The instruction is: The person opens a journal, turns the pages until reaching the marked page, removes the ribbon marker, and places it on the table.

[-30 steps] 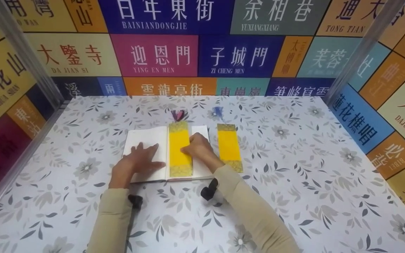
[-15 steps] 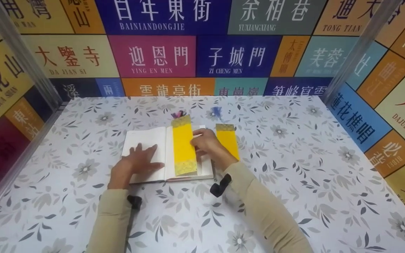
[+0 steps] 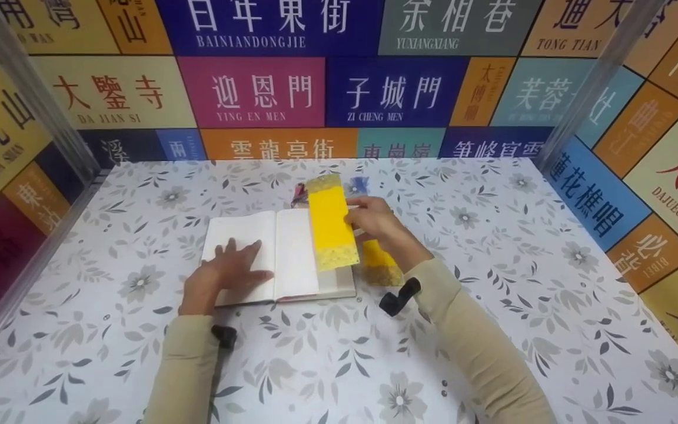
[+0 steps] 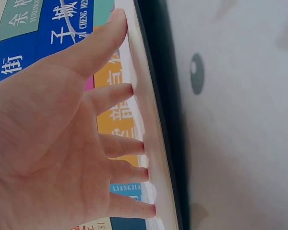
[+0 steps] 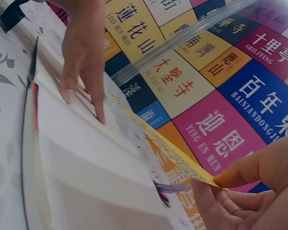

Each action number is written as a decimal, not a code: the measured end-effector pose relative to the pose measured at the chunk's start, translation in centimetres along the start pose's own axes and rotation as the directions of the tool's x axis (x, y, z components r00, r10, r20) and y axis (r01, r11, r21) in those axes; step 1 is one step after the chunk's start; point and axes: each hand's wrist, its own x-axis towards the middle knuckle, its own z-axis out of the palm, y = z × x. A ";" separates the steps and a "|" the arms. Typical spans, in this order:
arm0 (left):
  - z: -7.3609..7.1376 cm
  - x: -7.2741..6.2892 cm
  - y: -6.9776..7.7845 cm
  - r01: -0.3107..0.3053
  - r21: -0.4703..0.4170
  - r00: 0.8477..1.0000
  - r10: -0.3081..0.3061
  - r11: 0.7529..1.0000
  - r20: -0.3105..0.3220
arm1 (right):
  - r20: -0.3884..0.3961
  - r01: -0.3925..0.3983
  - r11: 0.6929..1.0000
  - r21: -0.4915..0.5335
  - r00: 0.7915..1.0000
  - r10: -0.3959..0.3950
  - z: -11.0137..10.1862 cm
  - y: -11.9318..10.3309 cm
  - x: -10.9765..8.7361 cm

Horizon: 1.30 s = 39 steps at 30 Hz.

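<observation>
An open book (image 3: 295,253) with blank white pages lies on the table. My left hand (image 3: 230,271) rests on its left page, fingers spread; in the left wrist view the fingertips (image 4: 146,175) press on the paper. My right hand (image 3: 377,221) pinches the right edge of a yellow bookmark (image 3: 333,221) with patterned gold ends, between thumb and fingers. The bookmark is raised over the book's right page and tilted, and its dark and pink tassel (image 3: 300,193) trails behind it. A second yellow bookmark (image 3: 381,266) lies right of the book, partly hidden under my right hand.
The second bookmark's blue tassel (image 3: 359,185) shows beyond my right hand. A white cloth (image 3: 292,365) with grey leaves and flowers covers the table. Walls of coloured name panels (image 3: 251,91) and clear corner posts (image 3: 50,100) enclose its back and sides.
My right hand has lifted the bookmark off the right page and carried it up and to the right, baring the paper. My left hand has stayed on the left page.
</observation>
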 end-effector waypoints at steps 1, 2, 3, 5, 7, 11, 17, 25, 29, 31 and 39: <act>0.0 0.0 0.0 -0.005 0.002 1.000 0.005 1.000 -0.002 | -0.008 0.008 1.000 0.003 1.000 -0.008 -0.5 -0.1 -0.1; 0.0 0.0 -0.1 -0.012 0.005 1.000 0.012 1.000 -0.005 | -0.017 0.018 1.000 0.003 1.000 -0.018 -0.9 -0.2 -0.2; 0.0 0.0 -0.1 -0.018 0.007 1.000 0.018 1.000 -0.008 | -0.026 0.025 1.000 0.001 0.999 -0.025 -1.4 -0.3 -0.3; 0.1 0.0 -0.1 -0.027 0.009 1.000 0.027 1.000 -0.009 | -0.047 0.042 0.999 0.000 0.998 -0.042 -2.5 -0.5 -0.3; 0.1 0.0 -0.2 -0.039 0.017 0.999 0.039 0.999 -0.014 | -0.064 0.062 0.998 -0.012 0.996 -0.062 -3.6 -0.6 -0.3; 0.1 0.0 -0.2 -0.059 0.043 0.998 0.061 0.997 -0.031 | -0.080 0.099 0.995 -0.018 0.992 -0.100 -5.8 -0.6 0.0; 0.1 -0.1 -0.3 -0.057 0.051 0.998 0.059 0.997 -0.035 | -0.119 0.083 0.996 -0.020 0.989 -0.085 -8.6 -0.4 1.0; 0.1 0.1 -0.1 -0.046 0.043 0.999 0.047 0.998 -0.023 | -0.173 0.068 0.997 0.025 0.983 -0.063 -11.7 0.5 3.1; 0.2 0.2 0.1 -0.042 0.041 0.999 0.043 0.998 -0.024 | -0.188 0.101 0.993 0.061 0.978 -0.088 -12.8 1.4 4.0; 0.3 0.1 0.1 -0.039 0.033 0.999 0.039 0.999 -0.022 | -0.187 0.117 0.990 0.078 0.977 -0.101 -13.2 2.0 4.3; 0.1 0.1 -0.2 -0.058 0.046 0.998 0.060 0.997 -0.029 | -0.135 0.126 0.988 0.084 0.984 -0.114 -13.1 5.0 4.5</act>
